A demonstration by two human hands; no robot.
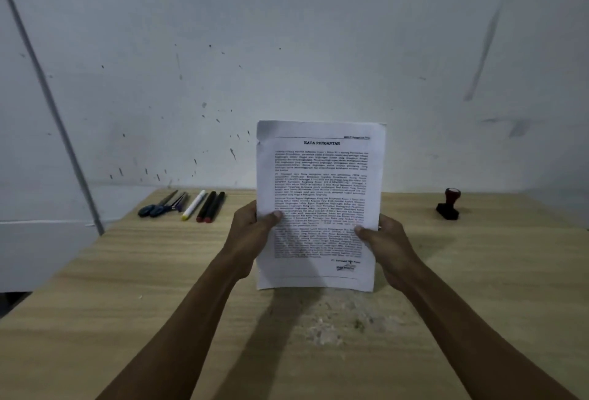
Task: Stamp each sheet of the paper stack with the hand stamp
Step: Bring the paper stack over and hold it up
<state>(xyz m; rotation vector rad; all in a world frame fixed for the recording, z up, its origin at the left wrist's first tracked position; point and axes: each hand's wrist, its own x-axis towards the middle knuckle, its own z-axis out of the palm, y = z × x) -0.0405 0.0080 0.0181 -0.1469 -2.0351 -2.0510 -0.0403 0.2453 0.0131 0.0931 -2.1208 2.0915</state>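
**Paper stack held upright over the table**

The wooden table (pixel 127 272) runs back to the marked wall (pixel 287 33); its broad near surface lies bare around the arms. The paper stack (pixel 318 183) stands upright above mid-table, headed "KATA PENGANTAR". The left hand (pixel 250 237) grips its left edge and the right hand (pixel 382 243) its right edge, thumbs on the front. Pens and scissors (pixel 185 205) lie far left; the hand stamp (pixel 448 203) sits far right, well apart.

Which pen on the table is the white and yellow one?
The white marker with the yellow cap, in the middle of the row on the table. Left of it lie the scissors; the markers to its right are black with red ends.
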